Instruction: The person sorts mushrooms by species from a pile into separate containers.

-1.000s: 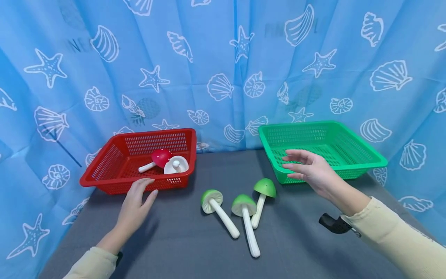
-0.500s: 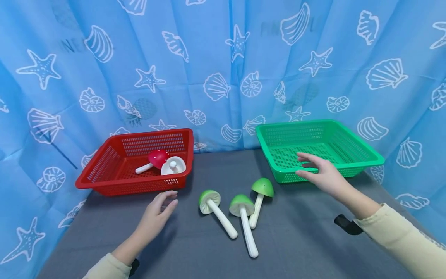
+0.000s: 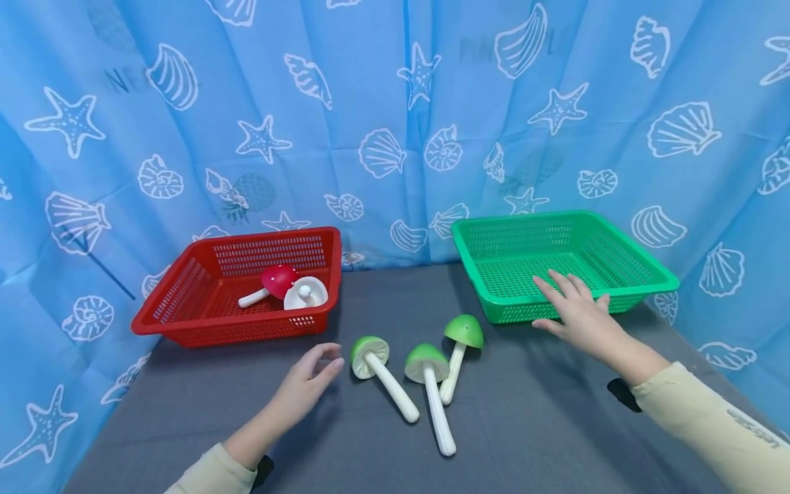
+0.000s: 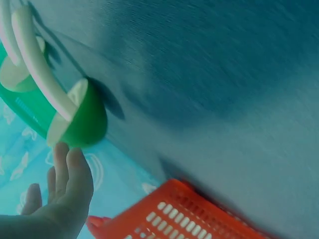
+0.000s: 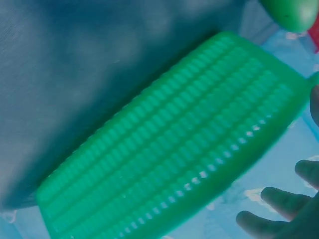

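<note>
A shell-print blue curtain (image 3: 382, 89) hung behind the grey-covered table (image 3: 345, 453), which carried a perforated green basket (image 3: 512, 312) and a red basket (image 3: 241, 330). The right hand (image 3: 583, 321), spread and empty, hovered near the green basket. The left hand (image 3: 304, 384), relaxed and empty, hung beside the leftmost green-capped mushroom (image 3: 388, 381) lying on the table; brushing its rounded cap risked rolling it.
</note>
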{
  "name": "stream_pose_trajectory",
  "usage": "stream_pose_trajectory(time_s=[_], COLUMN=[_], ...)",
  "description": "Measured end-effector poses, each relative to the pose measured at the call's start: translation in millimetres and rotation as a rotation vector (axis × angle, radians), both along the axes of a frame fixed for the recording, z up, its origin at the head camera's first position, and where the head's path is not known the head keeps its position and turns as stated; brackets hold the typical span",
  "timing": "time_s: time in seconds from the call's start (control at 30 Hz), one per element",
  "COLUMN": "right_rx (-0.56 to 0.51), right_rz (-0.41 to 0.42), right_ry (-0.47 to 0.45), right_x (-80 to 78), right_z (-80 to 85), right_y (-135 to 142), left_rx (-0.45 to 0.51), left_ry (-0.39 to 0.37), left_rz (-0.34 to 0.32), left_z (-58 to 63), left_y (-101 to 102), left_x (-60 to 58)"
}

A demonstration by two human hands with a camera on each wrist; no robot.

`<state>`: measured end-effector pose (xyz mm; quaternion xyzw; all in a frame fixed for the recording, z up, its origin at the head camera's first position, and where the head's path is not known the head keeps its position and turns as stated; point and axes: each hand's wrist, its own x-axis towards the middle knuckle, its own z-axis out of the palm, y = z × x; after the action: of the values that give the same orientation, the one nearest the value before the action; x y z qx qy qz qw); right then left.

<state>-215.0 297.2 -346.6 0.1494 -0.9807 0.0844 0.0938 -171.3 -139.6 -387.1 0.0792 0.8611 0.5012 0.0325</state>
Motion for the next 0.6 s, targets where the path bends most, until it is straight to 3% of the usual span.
stream_pose_trajectory(time_s=[0.17, 0.37, 0.6], right_rx=[0.049, 0.066, 0.024], right_rz=[0.016, 0.103, 0.142], right_ry=[0.059, 0.21, 0.312], right_x=[-6.3, -16.7, -26.7], right_z=[-10.4, -25.3, -37.0], right_y=[11, 28, 42], left_rx=[0.05, 0.093, 0.207], left_ry=[-0.086, -0.168, -0.342], left_rz=[-0.028, -0.089, -0.131], left_z=[-1.1, -5.2, -8.9], left_y=[8, 13, 15], left_x=[1.6, 0.9, -2.5])
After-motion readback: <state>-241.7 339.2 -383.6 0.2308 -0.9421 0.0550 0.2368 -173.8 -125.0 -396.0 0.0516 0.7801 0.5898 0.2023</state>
